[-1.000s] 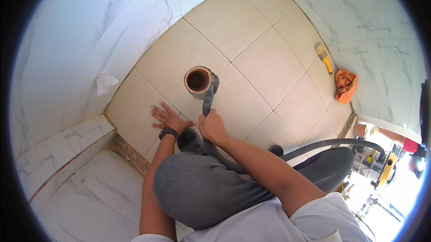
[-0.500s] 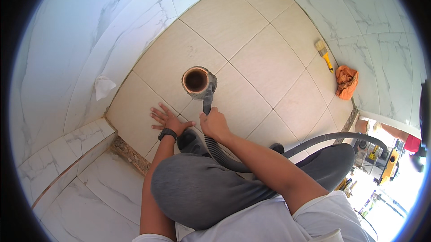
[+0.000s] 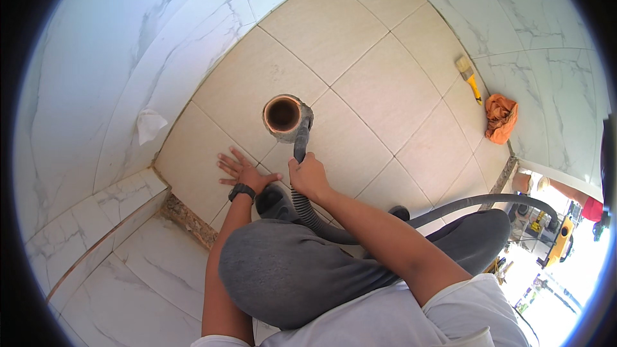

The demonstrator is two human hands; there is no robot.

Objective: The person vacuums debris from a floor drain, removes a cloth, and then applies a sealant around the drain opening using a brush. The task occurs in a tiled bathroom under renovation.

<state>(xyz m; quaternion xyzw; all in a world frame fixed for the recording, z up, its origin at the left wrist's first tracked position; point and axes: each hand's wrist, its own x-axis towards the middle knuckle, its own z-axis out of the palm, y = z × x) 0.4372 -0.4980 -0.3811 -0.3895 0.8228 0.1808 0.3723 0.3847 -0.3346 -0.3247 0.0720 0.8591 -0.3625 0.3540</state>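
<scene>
My right hand (image 3: pixel 310 176) grips the dark end of a vacuum hose (image 3: pixel 301 142), whose tip sits against the side of a round pipe (image 3: pixel 287 136) standing out of the tiled floor. Rough grey mortar coats the pipe's outside, its rim is orange-brown, and the inside looks dark. Where exactly the hose tip ends is hidden beside the pipe. My left hand (image 3: pixel 244 173), with a black watch on its wrist, lies flat on the tiles with fingers spread, just left of my shoe. It holds nothing.
Beige tiles (image 3: pixel 360 128) cover the floor between white marbled walls. A yellow-handled paintbrush (image 3: pixel 470 79) and a crumpled orange cloth (image 3: pixel 500 119) lie by the right wall. The ribbed hose (image 3: pixel 450 207) runs right toward a doorway with yellow equipment (image 3: pixel 558 242) and part of another person (image 3: pixel 572 194).
The whole view has shifted very slightly. The hose tip stays beside the pipe, and both hands keep nearly the same places.
</scene>
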